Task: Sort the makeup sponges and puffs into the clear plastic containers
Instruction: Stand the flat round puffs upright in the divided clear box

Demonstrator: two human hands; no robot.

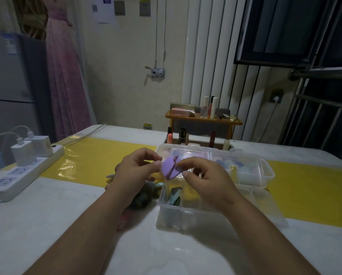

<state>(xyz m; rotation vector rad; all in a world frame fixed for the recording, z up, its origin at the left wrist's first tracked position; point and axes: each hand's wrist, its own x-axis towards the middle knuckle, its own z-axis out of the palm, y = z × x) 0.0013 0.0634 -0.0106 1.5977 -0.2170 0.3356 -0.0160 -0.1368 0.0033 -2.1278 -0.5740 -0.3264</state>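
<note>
A purple round puff (169, 168) with a darker strap is held up between both hands above the near clear container (209, 215). My left hand (135, 169) pinches its left edge and my right hand (203, 176) pinches its right edge. The near container holds a teal sponge (174, 196) in its left compartment and something yellow beside it. Behind it stands a lidded clear container (251, 165) with pale blue and pink puffs inside. Several loose dark and teal puffs (146, 195) lie on the table under my left wrist, partly hidden.
A white power strip (21, 171) with two chargers lies at the left table edge. A small wooden shelf (203, 120) with cosmetics stands behind the containers, lipsticks under it. A yellow runner (98, 155) crosses the white table.
</note>
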